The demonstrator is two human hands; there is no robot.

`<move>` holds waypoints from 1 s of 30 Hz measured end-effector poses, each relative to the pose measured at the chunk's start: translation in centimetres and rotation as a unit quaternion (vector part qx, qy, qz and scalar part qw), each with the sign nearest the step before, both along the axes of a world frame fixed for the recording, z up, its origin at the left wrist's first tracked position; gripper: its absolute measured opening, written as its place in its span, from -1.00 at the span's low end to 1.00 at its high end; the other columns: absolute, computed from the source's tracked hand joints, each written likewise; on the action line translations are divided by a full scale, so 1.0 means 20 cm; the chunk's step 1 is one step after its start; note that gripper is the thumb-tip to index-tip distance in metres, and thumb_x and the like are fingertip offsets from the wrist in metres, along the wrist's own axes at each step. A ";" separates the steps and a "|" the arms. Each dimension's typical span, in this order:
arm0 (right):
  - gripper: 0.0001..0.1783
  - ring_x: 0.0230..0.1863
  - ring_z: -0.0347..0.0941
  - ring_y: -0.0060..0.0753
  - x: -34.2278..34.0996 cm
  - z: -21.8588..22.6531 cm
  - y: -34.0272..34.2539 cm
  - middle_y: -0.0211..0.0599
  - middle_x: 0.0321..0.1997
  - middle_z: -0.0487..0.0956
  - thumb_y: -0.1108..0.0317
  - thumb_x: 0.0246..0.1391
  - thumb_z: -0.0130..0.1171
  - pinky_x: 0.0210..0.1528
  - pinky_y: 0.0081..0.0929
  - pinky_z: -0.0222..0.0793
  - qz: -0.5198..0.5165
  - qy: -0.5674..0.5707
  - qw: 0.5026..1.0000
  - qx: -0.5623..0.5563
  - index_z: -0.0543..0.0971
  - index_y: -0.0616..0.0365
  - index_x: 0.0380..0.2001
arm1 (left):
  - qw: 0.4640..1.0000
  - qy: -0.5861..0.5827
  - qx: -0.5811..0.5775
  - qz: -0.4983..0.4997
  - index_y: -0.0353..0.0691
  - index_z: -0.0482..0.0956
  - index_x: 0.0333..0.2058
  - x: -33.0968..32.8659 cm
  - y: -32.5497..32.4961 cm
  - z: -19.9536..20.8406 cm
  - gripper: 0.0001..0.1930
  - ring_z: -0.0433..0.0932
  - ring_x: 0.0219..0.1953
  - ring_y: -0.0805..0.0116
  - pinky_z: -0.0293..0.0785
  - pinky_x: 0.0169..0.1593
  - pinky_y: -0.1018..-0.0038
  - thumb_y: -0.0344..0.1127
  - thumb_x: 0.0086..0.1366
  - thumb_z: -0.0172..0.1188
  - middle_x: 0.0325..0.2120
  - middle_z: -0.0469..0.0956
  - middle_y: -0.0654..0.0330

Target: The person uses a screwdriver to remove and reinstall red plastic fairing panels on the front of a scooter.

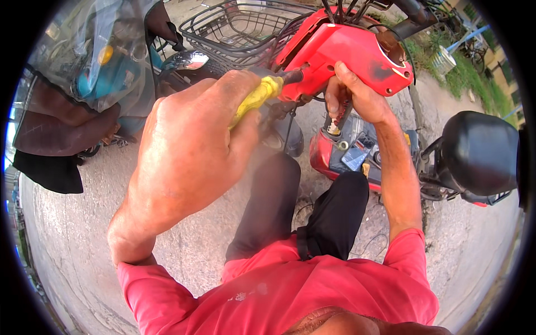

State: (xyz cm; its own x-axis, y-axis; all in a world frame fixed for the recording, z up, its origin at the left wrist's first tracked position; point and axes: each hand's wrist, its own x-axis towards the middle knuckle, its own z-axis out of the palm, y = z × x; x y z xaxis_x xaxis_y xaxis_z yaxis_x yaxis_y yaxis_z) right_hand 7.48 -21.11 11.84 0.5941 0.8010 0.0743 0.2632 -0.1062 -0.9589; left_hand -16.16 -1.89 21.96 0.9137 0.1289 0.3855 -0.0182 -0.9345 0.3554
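My left hand [190,145] is closed round the ridged yellow handle of a soldering iron [258,99], whose thick dark shaft points right. Its tip meets the left part of a red plastic scooter panel [354,53]; the exact contact is too small to make out. Thin haze hangs below the shaft. My right hand [360,95] grips the panel's lower edge, thumb on its face and fingers curled beneath. A dark smudge marks the panel near its right end, by a cut-out with screw holes. Black cables run behind it.
A black wire basket [240,25] stands beyond the panel. Below it, the scooter's red footboard [321,156] carries tools and small parts; its black seat [483,151] is at right. A scooter under a clear cover [111,61] stands left. Thin cord [377,237] lies on the concrete.
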 end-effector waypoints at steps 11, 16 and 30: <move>-0.21 -0.62 0.51 -0.48 -0.01 0.00 0.02 -0.32 -0.67 0.55 -0.24 0.46 -0.23 -0.47 -0.54 0.41 0.001 0.001 1.000 0.016 0.56 0.16 -0.62 | 1.000 -0.003 -0.004 -0.003 -0.37 0.62 -0.01 -0.01 0.02 -0.01 -0.67 0.71 -0.16 -0.05 0.60 -0.05 0.32 -0.45 0.24 0.26 -0.16 0.68 -0.09; -0.20 -0.61 0.51 -0.48 -0.02 0.01 0.03 -0.32 -0.67 0.54 -0.25 0.46 -0.23 -0.46 -0.54 0.41 -0.006 0.006 1.000 0.014 0.57 0.16 -0.62 | 1.000 -0.007 -0.013 -0.003 -0.37 0.62 -0.01 -0.01 0.03 -0.01 -0.67 0.71 -0.17 -0.06 0.60 -0.05 0.32 -0.44 0.24 0.26 -0.16 0.68 -0.09; -0.20 -0.59 0.53 -0.42 -0.03 0.00 0.05 -0.29 -0.65 0.54 -0.22 0.47 -0.23 -0.41 -0.48 0.46 -0.008 0.043 0.998 0.038 0.58 0.21 -0.60 | 1.000 -0.003 -0.017 0.003 -0.36 0.60 0.01 -0.02 0.04 -0.02 -0.67 0.71 -0.21 -0.02 0.59 -0.09 0.33 -0.45 0.26 0.26 -0.20 0.68 -0.05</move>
